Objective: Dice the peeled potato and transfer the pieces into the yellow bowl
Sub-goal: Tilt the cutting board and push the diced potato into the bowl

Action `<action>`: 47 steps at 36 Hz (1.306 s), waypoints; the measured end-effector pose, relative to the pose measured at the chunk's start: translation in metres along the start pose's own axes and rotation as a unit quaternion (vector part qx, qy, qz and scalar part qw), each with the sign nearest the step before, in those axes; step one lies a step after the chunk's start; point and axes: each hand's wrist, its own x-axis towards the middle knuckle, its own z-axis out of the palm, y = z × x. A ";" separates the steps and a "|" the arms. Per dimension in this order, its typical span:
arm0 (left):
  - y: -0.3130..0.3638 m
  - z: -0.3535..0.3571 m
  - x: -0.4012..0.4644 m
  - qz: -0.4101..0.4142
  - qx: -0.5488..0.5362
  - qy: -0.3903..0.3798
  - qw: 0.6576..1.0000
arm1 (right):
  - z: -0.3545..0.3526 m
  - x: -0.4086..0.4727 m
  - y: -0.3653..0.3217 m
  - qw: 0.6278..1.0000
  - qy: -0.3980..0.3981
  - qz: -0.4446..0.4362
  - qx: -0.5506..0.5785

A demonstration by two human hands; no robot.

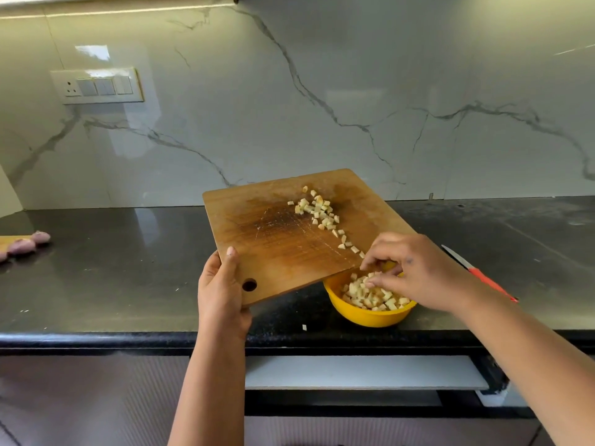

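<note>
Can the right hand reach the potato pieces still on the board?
Probably yes: the right hand hovers over the yellow bowl, beside the board, and nothing blocks the potato pieces.

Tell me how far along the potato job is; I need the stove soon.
Dicing looks done: the knife lies aside. The bowl already holds many cubes. Left hand tilts the board over it; right hand sweeps at the edge. The potato pieces on the board remain.
</note>
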 end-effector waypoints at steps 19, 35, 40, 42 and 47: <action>-0.003 -0.006 0.006 0.010 0.005 -0.039 0.999 | 0.020 0.173 -0.016 0.989 -0.023 0.090 -0.112; -0.008 -0.012 0.006 0.020 0.001 -0.033 0.999 | 0.023 0.082 -0.017 0.995 0.015 -0.048 -0.086; -0.009 -0.008 0.005 0.000 -0.004 -0.016 1.000 | 0.022 0.038 -0.014 0.997 0.011 -0.039 -0.064; -0.009 -0.009 0.005 -0.003 -0.003 -0.010 1.000 | 0.021 0.024 -0.011 0.998 0.010 -0.030 -0.047; -0.013 -0.011 0.004 -0.003 -0.003 -0.001 1.000 | 0.016 -0.002 -0.005 1.000 -0.012 -0.002 -0.010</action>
